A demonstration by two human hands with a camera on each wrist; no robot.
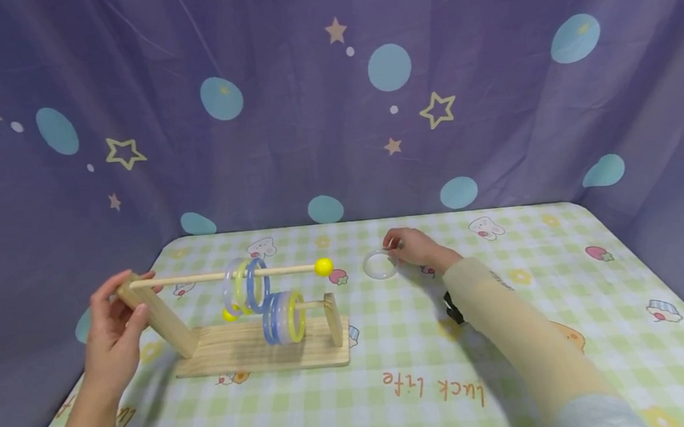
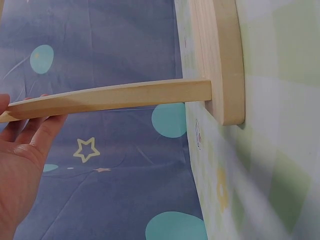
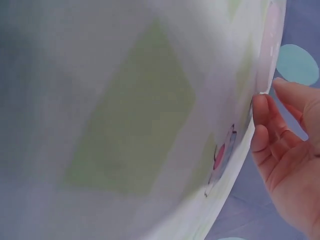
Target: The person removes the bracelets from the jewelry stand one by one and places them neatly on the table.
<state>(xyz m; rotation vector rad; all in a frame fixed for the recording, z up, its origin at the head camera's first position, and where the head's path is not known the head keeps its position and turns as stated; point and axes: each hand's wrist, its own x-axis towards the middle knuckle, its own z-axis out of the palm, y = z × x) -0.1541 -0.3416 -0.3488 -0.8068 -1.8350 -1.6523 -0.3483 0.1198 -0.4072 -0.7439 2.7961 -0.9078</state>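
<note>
My left hand (image 1: pixel 111 325) holds the top of a tall wooden post (image 2: pixel 125 96), thumb in front and fingers behind. The post belongs to a wooden ring stand whose flat base (image 1: pixel 232 356) rests on the table. Its upper rod (image 1: pixel 187 279) ends in a yellow ball (image 1: pixel 324 267) and carries a pale ring, a yellow ring and a blue ring (image 1: pixel 251 287). Several blue, pale and yellow rings (image 1: pixel 297 317) hang on a lower rod. Away to the right, my right hand (image 1: pixel 413 246) pinches the edge of a clear, pinkish ring (image 3: pixel 268 47) low over the tablecloth.
A short wooden post (image 1: pixel 334 321) rises at the base's right end. Another yellow ball (image 1: pixel 229 314) shows partly behind the upper rings. A green-checked tablecloth (image 1: pixel 412 342) with printed pictures covers the table, and a purple curtain (image 1: pixel 289 157) hangs behind its far edge.
</note>
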